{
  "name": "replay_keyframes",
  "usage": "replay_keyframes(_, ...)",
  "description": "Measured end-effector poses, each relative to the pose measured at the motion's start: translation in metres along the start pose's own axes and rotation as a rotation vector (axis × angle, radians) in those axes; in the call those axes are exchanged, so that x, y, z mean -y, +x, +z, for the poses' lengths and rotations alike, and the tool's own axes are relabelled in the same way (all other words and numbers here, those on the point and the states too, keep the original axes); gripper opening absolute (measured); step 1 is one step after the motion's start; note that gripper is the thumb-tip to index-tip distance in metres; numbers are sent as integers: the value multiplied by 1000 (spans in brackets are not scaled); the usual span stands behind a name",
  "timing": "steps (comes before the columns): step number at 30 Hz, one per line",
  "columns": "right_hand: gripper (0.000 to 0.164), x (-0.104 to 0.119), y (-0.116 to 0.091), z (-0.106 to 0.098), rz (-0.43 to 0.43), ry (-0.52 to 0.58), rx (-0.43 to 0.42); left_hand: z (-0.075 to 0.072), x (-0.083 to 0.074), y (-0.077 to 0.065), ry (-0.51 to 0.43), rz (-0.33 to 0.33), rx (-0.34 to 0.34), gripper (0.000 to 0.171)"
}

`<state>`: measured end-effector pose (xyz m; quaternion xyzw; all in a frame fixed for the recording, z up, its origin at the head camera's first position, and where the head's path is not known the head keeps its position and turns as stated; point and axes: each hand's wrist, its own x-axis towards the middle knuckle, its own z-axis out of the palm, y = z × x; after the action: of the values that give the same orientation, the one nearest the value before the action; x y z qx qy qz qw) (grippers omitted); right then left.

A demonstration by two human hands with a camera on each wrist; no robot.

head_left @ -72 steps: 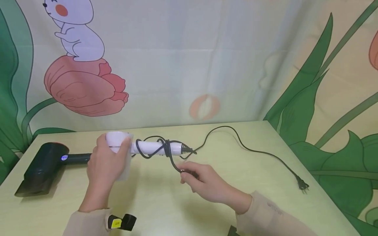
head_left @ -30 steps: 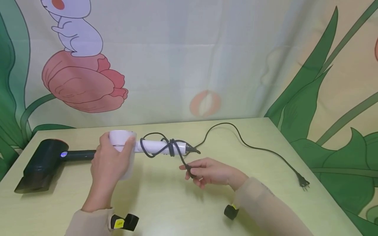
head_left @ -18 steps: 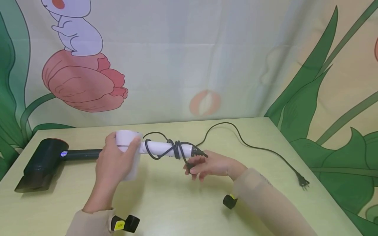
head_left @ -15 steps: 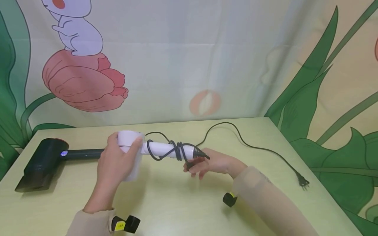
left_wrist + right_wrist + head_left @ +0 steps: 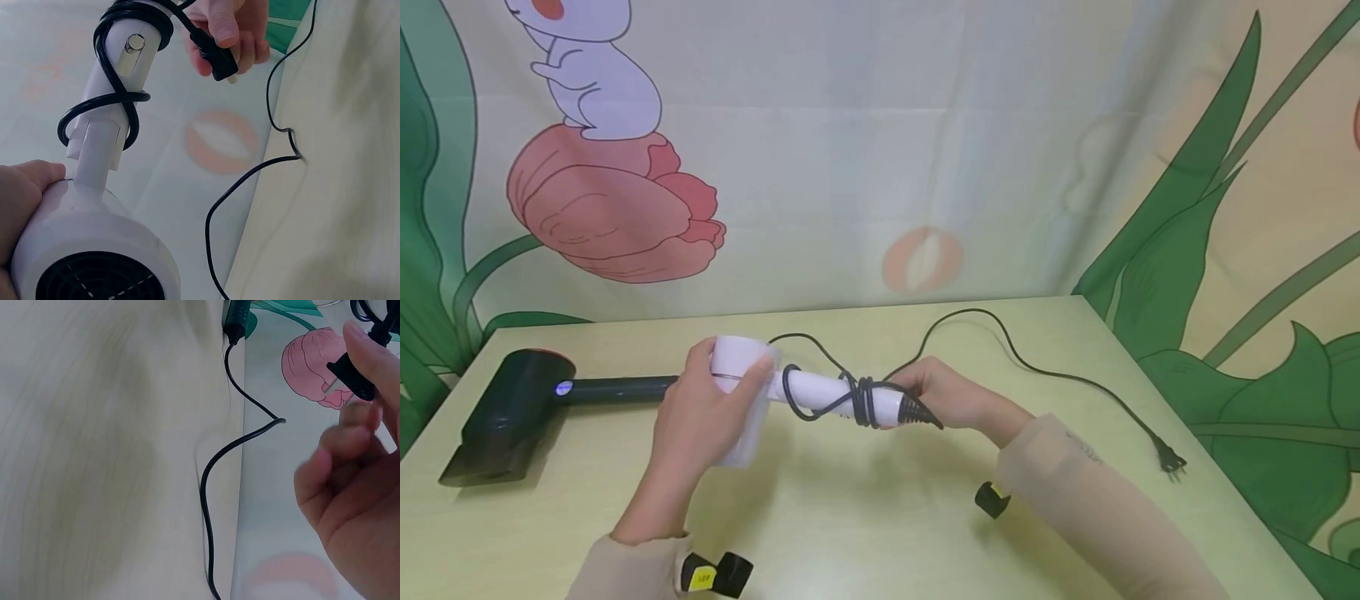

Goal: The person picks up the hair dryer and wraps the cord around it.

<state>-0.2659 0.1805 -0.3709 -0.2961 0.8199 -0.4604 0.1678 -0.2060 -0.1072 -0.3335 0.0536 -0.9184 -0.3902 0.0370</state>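
Observation:
My left hand (image 5: 703, 417) grips a white hair dryer (image 5: 808, 390) around its head, and the handle points right above the table. A black cord (image 5: 865, 402) is wound in several loops about that handle, with one looser loop nearer the head. My right hand (image 5: 943, 396) is behind the handle's end, partly hidden by it in the head view. In the left wrist view it pinches the cord's black plug (image 5: 215, 57) between thumb and fingers. The plug's prongs show in the right wrist view. The dryer's round black grille (image 5: 100, 278) faces the left wrist camera.
On the table's left lies a dark hair dryer (image 5: 512, 412). Its thin black cord (image 5: 977, 312) runs along the back of the table (image 5: 850, 533) to a plug (image 5: 1170, 460) at the right. A patterned curtain (image 5: 820, 167) hangs behind the table.
The white hair dryer has moved right with my left hand. My right hand has carried the plug from in front of the handle to behind it. The dark hair dryer stays put.

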Motion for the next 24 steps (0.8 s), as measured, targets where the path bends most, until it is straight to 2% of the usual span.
replay_keyframes(6,27,5,-5,-3,115,106,53,2,0,1,3,33,41,86)
replay_keyframes(12,30,5,-8,-5,86,83,82,4,-1,1,41,75,57,85)
replay_keyframes(18,31,0,-12,-7,113,166,123,5,-1,2,83,113,49,83)
replay_keyframes(20,31,-1,-13,-6,140,215,117,6,-2,3,98,127,48,83)
replay_keyframes(24,40,-2,-15,-2,188,424,97,7,-2,4,128,168,49,80)
